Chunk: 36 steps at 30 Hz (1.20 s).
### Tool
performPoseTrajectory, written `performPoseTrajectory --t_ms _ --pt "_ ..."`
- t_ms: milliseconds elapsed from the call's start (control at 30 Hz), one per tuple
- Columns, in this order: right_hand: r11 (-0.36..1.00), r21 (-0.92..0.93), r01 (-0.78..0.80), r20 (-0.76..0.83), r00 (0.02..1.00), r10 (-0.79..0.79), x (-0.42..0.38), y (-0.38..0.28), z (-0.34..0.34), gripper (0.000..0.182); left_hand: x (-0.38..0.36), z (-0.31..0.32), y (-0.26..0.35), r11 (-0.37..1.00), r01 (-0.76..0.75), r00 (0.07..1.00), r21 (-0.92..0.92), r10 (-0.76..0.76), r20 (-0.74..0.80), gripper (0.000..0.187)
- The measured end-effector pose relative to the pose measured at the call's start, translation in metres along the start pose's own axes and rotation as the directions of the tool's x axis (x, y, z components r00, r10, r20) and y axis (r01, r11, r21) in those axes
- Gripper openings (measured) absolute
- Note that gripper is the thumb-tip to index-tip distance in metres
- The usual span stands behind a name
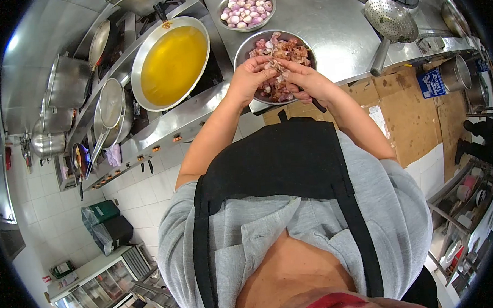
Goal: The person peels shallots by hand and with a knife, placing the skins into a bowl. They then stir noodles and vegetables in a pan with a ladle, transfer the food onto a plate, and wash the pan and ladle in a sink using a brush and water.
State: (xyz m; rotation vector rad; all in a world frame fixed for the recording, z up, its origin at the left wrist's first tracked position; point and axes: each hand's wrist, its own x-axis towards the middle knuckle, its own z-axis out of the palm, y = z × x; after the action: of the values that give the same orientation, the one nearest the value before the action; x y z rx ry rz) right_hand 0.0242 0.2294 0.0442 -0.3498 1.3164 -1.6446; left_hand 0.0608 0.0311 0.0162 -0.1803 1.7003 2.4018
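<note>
Both hands meet over a metal bowl (239, 54) heaped with shallots and loose papery skins (286, 50). My left hand (249, 79) pinches a small shallot (276, 68) between thumb and fingertips. From the other side, the fingertips of my right hand (309, 82) touch the same shallot. A dark handle (318, 105), which looks like a small knife's, sticks out below my right palm, held by the curled lower fingers; its blade is hidden. Behind this bowl stands a second metal bowl (274, 11) of peeled, pale pink-and-white shallots (245, 10).
A wide pan (139, 98) of yellow oil (174, 63) sits on the stove at left, near my left forearm. A strainer ladle (392, 21) lies on the steel counter (328, 18) at right. Pots and a sieve (111, 102) stand further left. Cardboard (410, 119) covers the floor at right.
</note>
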Motion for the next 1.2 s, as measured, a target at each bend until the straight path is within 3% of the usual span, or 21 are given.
performPoseTrajectory --t_ms 400,567,667,767,800,833,867,900,967,1000,1033,1100,1133,1200 --pt "0.991 0.128 -0.032 -0.062 0.997 0.040 0.012 0.019 -0.004 0.052 0.001 0.000 -0.013 0.998 -0.007 0.999 -0.062 0.004 -0.044 0.036" --pt "0.975 0.221 -0.007 -0.081 0.996 0.025 0.013 0.017 -0.012 0.051 0.000 0.005 0.001 0.943 0.058 0.997 -0.327 -0.073 -0.032 0.033" --pt "0.961 0.272 0.050 -0.132 0.991 -0.015 0.011 0.013 -0.017 0.050 0.003 -0.003 0.005 0.923 0.068 0.997 -0.378 -0.081 -0.018 0.033" --pt "0.961 0.248 0.123 -0.227 0.972 -0.066 0.008 0.006 -0.013 0.048 0.002 -0.010 0.004 0.958 0.084 0.990 -0.273 -0.111 -0.088 0.030" --pt "0.989 -0.050 0.141 -0.249 0.957 -0.149 0.006 0.003 -0.009 0.046 0.002 -0.009 0.005 0.959 0.083 0.990 -0.271 -0.110 -0.086 0.030" --pt "0.928 -0.344 0.140 -0.247 0.941 -0.234 0.006 0.000 -0.008 0.045 0.001 -0.007 0.006 0.979 0.066 0.985 -0.193 -0.095 -0.145 0.031" --pt "0.616 -0.682 0.394 -0.082 0.796 -0.599 0.029 0.036 -0.031 0.047 0.001 -0.005 0.008 0.992 0.052 0.976 -0.112 -0.074 -0.204 0.031" --pt "0.612 -0.684 0.396 -0.079 0.794 -0.603 0.027 0.030 -0.028 0.047 0.003 -0.006 0.010 0.993 0.047 0.977 -0.111 -0.069 -0.203 0.031" --pt "0.635 -0.766 0.102 -0.062 0.971 -0.231 0.018 0.019 -0.020 0.053 0.008 -0.011 0.011 0.996 -0.061 0.982 -0.066 0.048 -0.181 0.025" --pt "0.526 -0.850 0.046 -0.046 0.986 -0.161 0.019 0.017 -0.019 0.057 0.010 -0.009 0.018 0.996 -0.064 0.982 -0.066 0.051 -0.182 0.025" --pt "0.525 -0.850 0.048 -0.045 0.986 -0.163 0.019 0.017 -0.019 0.057 0.012 -0.007 0.025 0.992 -0.095 0.980 -0.086 0.079 -0.181 0.025" --pt "0.396 -0.916 0.069 -0.031 0.970 -0.242 0.019 0.020 -0.019 0.055 0.020 -0.004 0.041 0.986 -0.126 0.978 -0.105 0.106 -0.179 0.025" --pt "0.397 -0.915 0.068 -0.033 0.969 -0.243 0.016 0.016 -0.016 0.055 0.028 -0.005 0.048 0.984 -0.158 0.966 -0.087 0.135 -0.220 0.025" --pt "0.491 -0.867 -0.087 -0.175 0.975 -0.137 0.008 0.003 -0.010 0.055 0.052 -0.016 0.058 0.975 -0.216 0.942 -0.051 0.195 -0.274 0.025"
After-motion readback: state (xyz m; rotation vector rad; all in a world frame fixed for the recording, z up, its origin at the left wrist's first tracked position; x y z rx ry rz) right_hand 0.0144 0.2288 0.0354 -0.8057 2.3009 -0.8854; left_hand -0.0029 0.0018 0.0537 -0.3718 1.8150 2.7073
